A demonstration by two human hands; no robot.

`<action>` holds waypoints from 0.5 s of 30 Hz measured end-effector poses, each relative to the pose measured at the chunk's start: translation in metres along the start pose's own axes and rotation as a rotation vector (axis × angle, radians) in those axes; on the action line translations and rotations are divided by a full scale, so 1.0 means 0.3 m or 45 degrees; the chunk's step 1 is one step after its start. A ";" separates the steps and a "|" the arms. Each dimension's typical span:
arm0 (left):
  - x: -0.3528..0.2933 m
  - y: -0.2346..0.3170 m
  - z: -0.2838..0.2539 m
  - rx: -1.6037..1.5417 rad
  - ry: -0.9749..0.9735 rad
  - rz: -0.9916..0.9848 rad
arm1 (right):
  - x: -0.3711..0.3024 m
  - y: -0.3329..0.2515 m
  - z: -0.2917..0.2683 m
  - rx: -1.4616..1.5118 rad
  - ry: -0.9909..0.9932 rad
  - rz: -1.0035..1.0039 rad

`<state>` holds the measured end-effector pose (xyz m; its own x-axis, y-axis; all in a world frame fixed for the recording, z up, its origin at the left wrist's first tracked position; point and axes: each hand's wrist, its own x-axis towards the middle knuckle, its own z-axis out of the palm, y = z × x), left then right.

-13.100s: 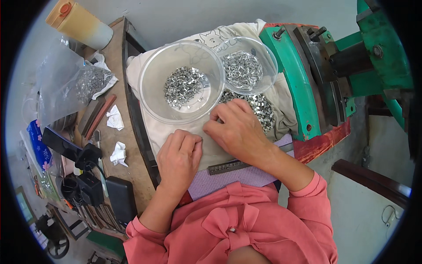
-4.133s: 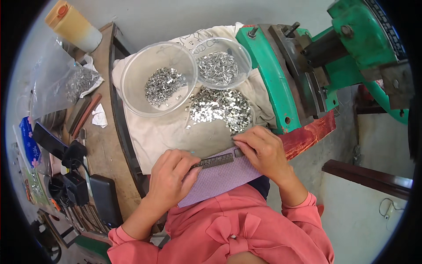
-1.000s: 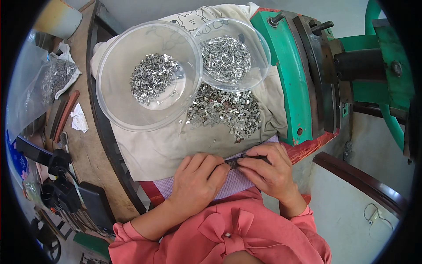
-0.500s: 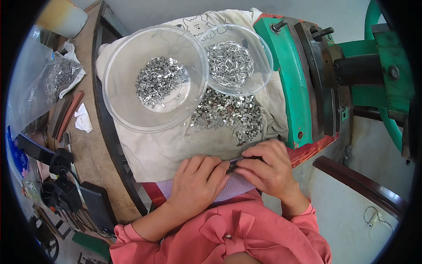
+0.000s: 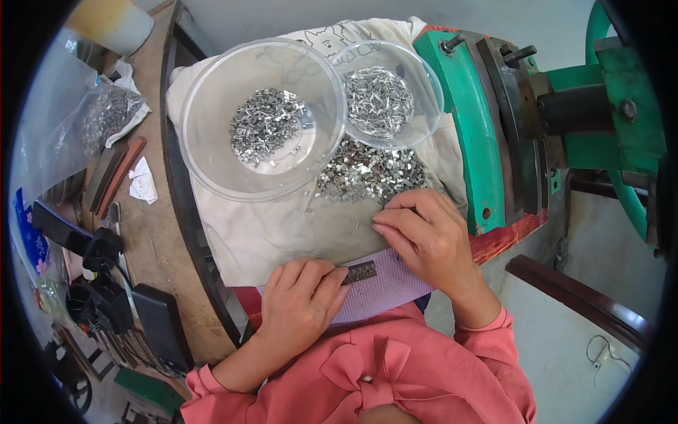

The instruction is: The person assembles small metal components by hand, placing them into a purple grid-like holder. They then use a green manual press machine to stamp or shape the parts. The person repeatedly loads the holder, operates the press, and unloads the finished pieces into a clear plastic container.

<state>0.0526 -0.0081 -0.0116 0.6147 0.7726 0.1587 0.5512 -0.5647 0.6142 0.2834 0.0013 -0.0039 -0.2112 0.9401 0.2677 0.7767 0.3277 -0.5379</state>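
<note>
My left hand (image 5: 300, 300) is closed on one end of a small dark slotted block (image 5: 361, 273); its free end shows a row of small openings. Below the block lies a purple textured cloth (image 5: 381, 297). My right hand (image 5: 431, 240) is at the near right edge of a pile of small flat metal pieces (image 5: 371, 172), thumb and forefinger pinched together. What those fingertips hold, if anything, is too small to make out. A single thin metal pin (image 5: 357, 227) rests on the beige cloth (image 5: 247, 237), left of my right hand.
Behind the pile stand a large clear tub (image 5: 192, 166) of small metal parts and a smaller clear tub (image 5: 439, 106) of thin pins. A green metal machine (image 5: 474, 155) borders the right side. On the left, a wooden bench (image 5: 159, 240) carries bags, bars and a black phone-like device (image 5: 162, 326).
My right hand has left the dark block and moved up to the pile's edge. My left hand has shifted slightly left and down with the block, exposing its slotted end.
</note>
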 end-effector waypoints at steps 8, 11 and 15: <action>-0.004 -0.018 0.020 -0.080 0.030 0.039 | 0.121 -0.040 0.078 0.104 -0.018 -0.119; -0.003 -0.018 0.023 -0.071 0.036 0.050 | 0.152 -0.037 0.128 0.062 -0.040 -0.199; 0.004 -0.012 0.026 -0.132 0.080 0.014 | 0.157 -0.044 0.171 -0.010 -0.085 -0.229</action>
<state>0.0558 -0.0074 -0.0196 0.5823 0.7848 0.2121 0.4811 -0.5430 0.6883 0.2328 0.0461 -0.0251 -0.3860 0.8705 0.3052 0.7274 0.4907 -0.4798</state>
